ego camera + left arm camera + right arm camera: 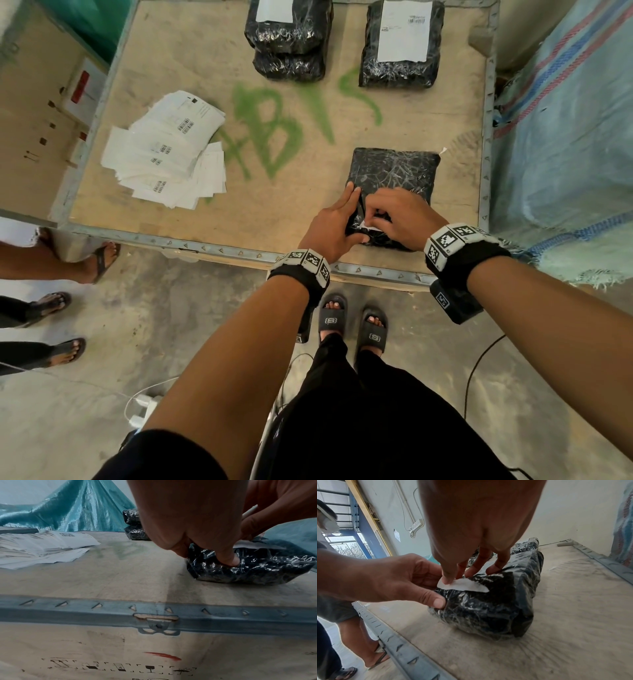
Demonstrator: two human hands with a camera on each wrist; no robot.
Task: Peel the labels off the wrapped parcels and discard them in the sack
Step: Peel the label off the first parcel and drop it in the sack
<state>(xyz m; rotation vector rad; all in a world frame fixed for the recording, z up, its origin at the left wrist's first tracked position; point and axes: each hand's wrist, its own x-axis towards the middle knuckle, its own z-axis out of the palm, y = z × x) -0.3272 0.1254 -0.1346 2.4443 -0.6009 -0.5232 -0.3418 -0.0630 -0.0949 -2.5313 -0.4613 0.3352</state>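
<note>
Pinched between the thumb and forefinger of the right hand (pixel 476 524) is a lifted sliver of white label (pixel 464 586), its free end curling up off the near top edge of the black wrapped parcel (pixel 394 178). The other right fingertips (pixel 494 568) rest on the film just behind it. The left hand (pixel 330 228) clamps the parcel's near left corner, thumb (pixel 230 559) dug into the side and fingers laid over the top, so the bundle sits pinned on the wooden crate top (pixel 291 219).

Only a narrow strip shows, and how much label remains stuck under the fingers cannot be told. To do this step well, I would judge the pull should run low and back along the parcel's surface, not straight up, so the thin paper comes away whole and does not tear or drag the shiny film with it. Re-pinching closer to the peel line as it travels should help, with the left hand pressing near that line.

Two more labelled parcels (pixel 402 41) wait at the far edge, one atop a further bundle. A heap of loose white sheets (pixel 164 150) lies well to the left. The woven sack (pixel 565 144) stands just beside the crate's right edge, near the right hand.
</note>
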